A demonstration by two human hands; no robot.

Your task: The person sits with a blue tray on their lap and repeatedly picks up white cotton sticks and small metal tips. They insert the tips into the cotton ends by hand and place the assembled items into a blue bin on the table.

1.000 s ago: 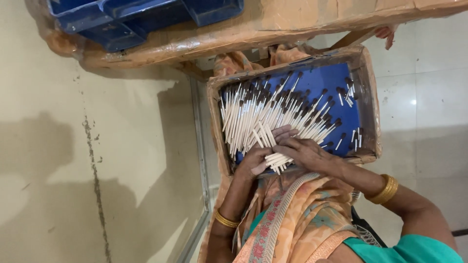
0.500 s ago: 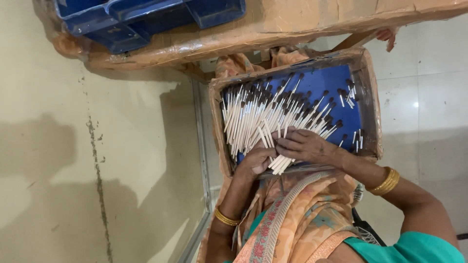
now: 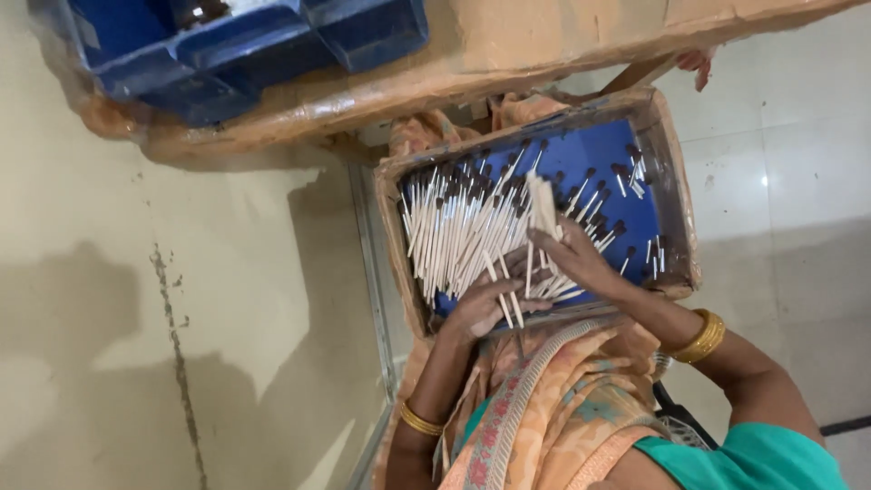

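Observation:
A blue tray [image 3: 676, 191] with a tan wrapped rim rests on my lap and holds a heap of pale matchsticks [image 3: 458, 231] with dark heads, mostly on its left side. My right hand [image 3: 576, 259] is over the tray's middle, closed on a small bundle of sticks [image 3: 544, 204] that stands up from its fingers. Just beside it, at the tray's near edge, my left hand [image 3: 481, 307] grips a few sticks that cross its fingers. Both wrists wear gold bangles. Loose sticks lie scattered on the tray's right side.
Blue plastic crates [image 3: 245, 45] sit on a tan wrapped bench [image 3: 544, 50] beyond the tray. A beige stained floor [image 3: 136, 318] lies to the left, pale tiles [image 3: 798, 181] to the right. A metal strip [image 3: 372, 272] runs along the tray's left side.
My right hand has risen from the tray's near edge toward the middle, lifting a bundle of sticks upright. My left hand stays at the near edge, holding a few sticks.

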